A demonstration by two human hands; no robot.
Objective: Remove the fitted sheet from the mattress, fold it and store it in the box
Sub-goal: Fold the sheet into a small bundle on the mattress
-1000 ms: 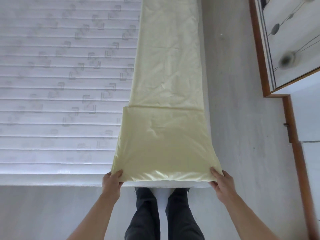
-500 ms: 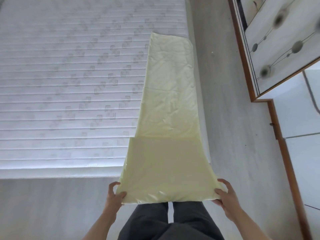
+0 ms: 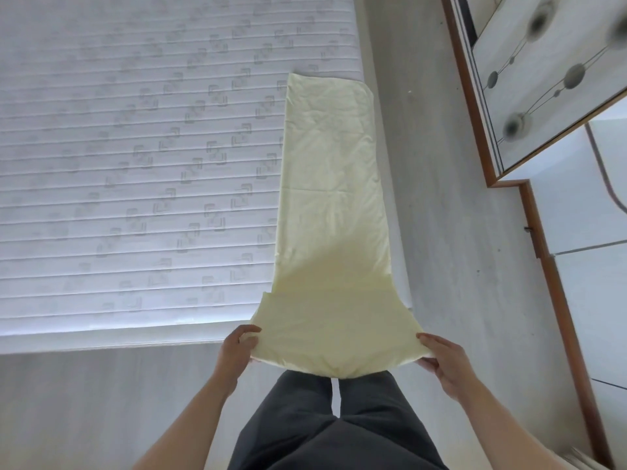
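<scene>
Currently: sheet, pale yellow, folded to a long strip. Near corners pinched, one in the left hand, one in the right hand. Long axis runs straight away from the fingers along the mattress edge; both hands equally near.

hands drew sheet end off mattress edge

We see the pale yellow sheet folded into a long strip along the bare mattress's right edge, near end lifted.
</scene>
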